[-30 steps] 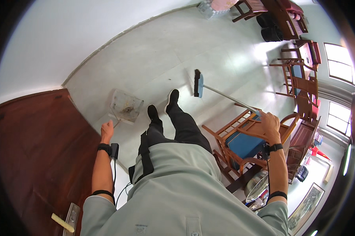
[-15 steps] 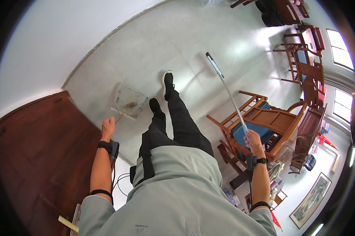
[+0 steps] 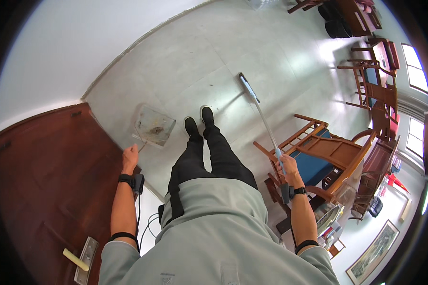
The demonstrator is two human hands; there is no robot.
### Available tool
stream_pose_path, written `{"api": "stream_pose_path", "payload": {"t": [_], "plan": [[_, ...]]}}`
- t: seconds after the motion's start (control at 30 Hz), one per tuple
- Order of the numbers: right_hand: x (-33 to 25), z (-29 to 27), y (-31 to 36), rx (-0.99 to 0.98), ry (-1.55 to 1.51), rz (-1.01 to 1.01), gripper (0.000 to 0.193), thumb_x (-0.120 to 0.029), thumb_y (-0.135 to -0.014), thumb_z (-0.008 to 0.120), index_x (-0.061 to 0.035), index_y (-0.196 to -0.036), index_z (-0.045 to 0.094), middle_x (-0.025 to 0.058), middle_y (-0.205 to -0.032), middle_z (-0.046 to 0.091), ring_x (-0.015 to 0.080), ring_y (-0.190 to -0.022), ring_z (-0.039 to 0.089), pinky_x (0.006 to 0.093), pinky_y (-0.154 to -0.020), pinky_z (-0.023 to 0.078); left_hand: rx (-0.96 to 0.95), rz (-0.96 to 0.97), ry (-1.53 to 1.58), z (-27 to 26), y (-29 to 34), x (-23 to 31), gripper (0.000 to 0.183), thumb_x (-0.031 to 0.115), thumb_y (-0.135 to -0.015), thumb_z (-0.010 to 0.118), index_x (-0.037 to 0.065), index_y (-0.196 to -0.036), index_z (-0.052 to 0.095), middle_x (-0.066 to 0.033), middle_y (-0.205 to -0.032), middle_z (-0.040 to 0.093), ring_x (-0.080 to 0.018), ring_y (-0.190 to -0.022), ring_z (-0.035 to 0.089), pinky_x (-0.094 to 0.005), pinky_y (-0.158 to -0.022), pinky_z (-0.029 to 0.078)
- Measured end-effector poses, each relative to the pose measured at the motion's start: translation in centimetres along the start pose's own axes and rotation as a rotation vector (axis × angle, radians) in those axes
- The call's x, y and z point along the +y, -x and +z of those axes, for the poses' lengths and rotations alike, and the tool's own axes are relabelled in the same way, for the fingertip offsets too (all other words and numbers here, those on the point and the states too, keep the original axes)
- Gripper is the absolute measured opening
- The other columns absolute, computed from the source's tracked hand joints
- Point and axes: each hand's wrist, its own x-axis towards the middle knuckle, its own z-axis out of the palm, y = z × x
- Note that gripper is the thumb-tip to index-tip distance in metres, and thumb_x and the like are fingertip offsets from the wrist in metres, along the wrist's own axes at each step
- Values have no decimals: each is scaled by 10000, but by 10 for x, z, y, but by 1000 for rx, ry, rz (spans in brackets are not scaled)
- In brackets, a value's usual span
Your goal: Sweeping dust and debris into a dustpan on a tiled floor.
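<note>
My left hand (image 3: 130, 158) is closed round the thin handle of a see-through dustpan (image 3: 162, 127), which sits low over the floor or on it; I cannot tell which. Dark and brownish debris (image 3: 157, 130) lies in the pan. My right hand (image 3: 288, 167) grips the light blue upper end of a long-handled broom (image 3: 269, 130). Its narrow pale blue and dark head (image 3: 249, 88) is at floor level, ahead and right of my shoes. A small dark speck (image 3: 211, 85) shows on the floor left of the broom head.
To my right, close to the broom handle, stands a wooden chair (image 3: 337, 146) with a blue seat. More chairs and a table (image 3: 377, 59) line the far right. A dark red wooden door (image 3: 43, 175) is at my left, beside a white wall (image 3: 81, 47).
My right hand and the broom have moved left, and the broom head has come a little nearer. My feet are now almost side by side. The left hand with the dustpan has barely shifted.
</note>
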Motion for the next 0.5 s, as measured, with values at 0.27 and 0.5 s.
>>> {"api": "stream_pose_path", "payload": {"t": [0.27, 0.5], "plan": [[-7, 35, -1, -138, 75, 35, 379, -145, -904, 407, -109, -1281, 427, 28, -697, 463, 90, -504, 429, 223, -396, 368, 11, -85, -27, -12, 16, -18, 453, 355, -875, 420, -67, -819, 577, -308, -822, 549, -486, -855, 526, -474, -704, 428], [-3, 90, 21, -220, -162, 177, 441, -169, -928, 348, -196, -1366, 308, 36, -745, 435, 93, -501, 381, 221, -393, 324, -21, -43, -124, -2, 28, -17, 420, 356, -855, 409, -12, -857, 612, -293, -877, 564, -473, -850, 541, -491, -739, 432]]}}
